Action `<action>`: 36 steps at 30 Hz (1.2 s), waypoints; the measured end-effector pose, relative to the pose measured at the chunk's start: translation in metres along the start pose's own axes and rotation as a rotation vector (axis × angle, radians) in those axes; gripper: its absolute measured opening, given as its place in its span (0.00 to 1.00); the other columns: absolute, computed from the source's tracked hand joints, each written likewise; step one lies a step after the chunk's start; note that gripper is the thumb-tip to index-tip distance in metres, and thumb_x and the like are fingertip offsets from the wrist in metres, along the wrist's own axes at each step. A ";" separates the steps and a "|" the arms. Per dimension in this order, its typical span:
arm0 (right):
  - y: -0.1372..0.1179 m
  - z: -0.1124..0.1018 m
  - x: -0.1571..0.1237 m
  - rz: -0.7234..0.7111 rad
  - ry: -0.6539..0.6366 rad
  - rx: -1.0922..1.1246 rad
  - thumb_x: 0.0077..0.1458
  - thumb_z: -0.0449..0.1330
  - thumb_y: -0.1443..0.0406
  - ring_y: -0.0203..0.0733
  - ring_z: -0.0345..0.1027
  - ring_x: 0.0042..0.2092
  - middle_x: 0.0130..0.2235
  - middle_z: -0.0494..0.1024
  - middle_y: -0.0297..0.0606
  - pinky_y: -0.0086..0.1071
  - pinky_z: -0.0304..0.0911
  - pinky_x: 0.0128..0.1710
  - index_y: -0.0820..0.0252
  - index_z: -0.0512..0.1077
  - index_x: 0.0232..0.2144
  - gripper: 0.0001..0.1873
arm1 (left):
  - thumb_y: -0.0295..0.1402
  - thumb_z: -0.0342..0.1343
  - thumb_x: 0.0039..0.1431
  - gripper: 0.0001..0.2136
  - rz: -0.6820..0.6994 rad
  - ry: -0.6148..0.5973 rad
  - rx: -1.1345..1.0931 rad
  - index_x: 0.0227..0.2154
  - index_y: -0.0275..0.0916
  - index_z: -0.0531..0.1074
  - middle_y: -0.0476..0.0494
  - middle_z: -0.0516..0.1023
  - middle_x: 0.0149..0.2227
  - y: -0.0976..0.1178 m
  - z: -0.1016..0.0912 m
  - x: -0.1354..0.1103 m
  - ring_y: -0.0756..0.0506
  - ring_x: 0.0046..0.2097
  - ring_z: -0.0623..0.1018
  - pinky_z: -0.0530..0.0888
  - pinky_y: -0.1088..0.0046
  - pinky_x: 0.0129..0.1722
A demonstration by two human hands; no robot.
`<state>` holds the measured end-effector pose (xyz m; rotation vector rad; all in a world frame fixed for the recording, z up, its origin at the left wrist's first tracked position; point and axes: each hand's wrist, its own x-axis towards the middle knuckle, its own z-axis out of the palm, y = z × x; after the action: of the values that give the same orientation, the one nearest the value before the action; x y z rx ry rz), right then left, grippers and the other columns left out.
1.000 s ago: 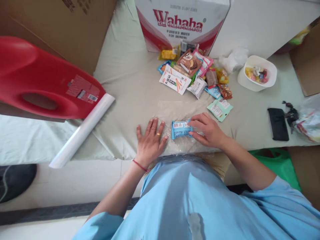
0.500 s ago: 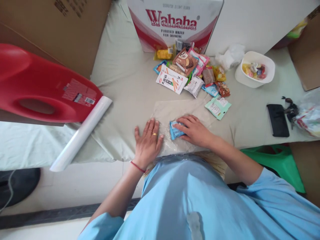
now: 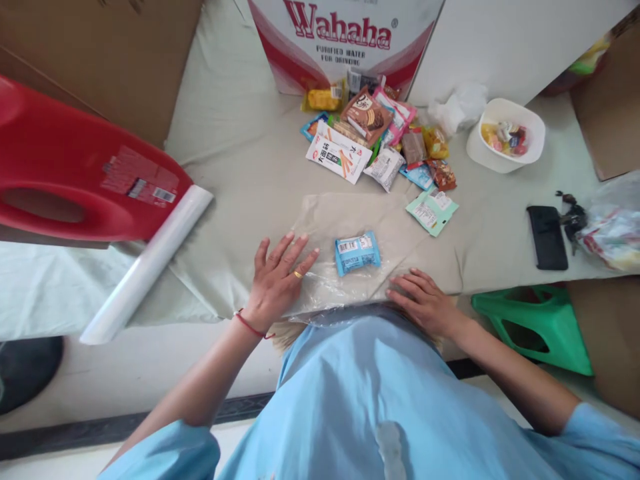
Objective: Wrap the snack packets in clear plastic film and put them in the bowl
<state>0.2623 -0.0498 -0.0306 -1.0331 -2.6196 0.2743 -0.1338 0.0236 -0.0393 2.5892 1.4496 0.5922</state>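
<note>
**Left hand** (image 3: 275, 285): the fingers (image 3: 294, 251) are lying straight and spread, gripping nothing. They are pressing flat at the left edge of a clear plastic sheet (image 3: 345, 210). A ring (image 3: 298, 274) is showing on one finger and a red string (image 3: 249, 325) is circling the wrist.

**Right hand** (image 3: 426, 304): the fingers are lying open and loosely together, holding nothing. The palm is resting face down at the near right corner of the sheet.

**Blue snack packet** (image 3: 357, 253): it is lying flat on the sheet with the barcode side up. It is sitting between the two hands and slightly farther out, and neither hand is touching it.

**Sheet:** it is lying spread over the pale cloth (image 3: 240, 160) that is covering the table.

**Pale green packet** (image 3: 432, 211): it is lying just off the sheet's far right corner.

**Heap of snack packets** (image 3: 373, 137): it is sitting farther out, in front of a red-and-white carton (image 3: 345, 40).

**White bowl** (image 3: 479, 155): it is standing to the right of the heap and holding wrapped sweets, with crumpled white plastic (image 3: 457, 105) just beside it.

**Black phone** (image 3: 547, 237): it is lying well to the right, with keys (image 3: 570, 217) and a filled plastic bag (image 3: 615, 223) beyond it.

**Roll of film** (image 3: 145, 267): it is lying slantwise at the left, with its far end touching a red jug (image 3: 75, 173). A cardboard box (image 3: 100, 53) is standing behind the jug.

**Green stool** (image 3: 540, 320): it is showing below the table's near right edge.
</note>
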 end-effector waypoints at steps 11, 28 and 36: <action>0.030 -0.043 0.078 0.278 0.153 0.635 0.70 0.59 0.59 0.44 0.77 0.48 0.52 0.80 0.46 0.40 0.72 0.52 0.55 0.80 0.44 0.11 | 0.25 0.50 0.62 0.26 -0.032 -0.004 -0.062 0.60 0.50 0.76 0.45 0.70 0.71 -0.026 -0.015 0.009 0.37 0.77 0.57 0.56 0.42 0.74; 0.062 -0.036 0.115 0.857 -0.042 0.958 0.55 0.64 0.46 0.35 0.61 0.24 0.22 0.70 0.30 0.31 0.57 0.27 0.59 0.74 0.32 0.22 | 0.37 0.47 0.73 0.14 -0.265 -0.012 -0.398 0.38 0.44 0.77 0.45 0.86 0.45 0.006 -0.005 0.009 0.40 0.64 0.77 0.55 0.45 0.74; 0.078 -0.036 0.105 0.754 0.023 0.433 0.59 0.59 0.55 0.42 0.69 0.33 0.33 0.77 0.39 0.35 0.63 0.34 0.59 0.79 0.35 0.15 | 0.40 0.59 0.61 0.08 -0.642 0.214 -0.218 0.33 0.41 0.74 0.34 0.77 0.47 -0.007 0.012 0.042 0.30 0.67 0.68 0.63 0.45 0.69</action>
<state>0.2511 0.0813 0.0032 -1.7674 -1.8984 0.9307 -0.1151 0.0633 -0.0403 1.7853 2.0093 0.8748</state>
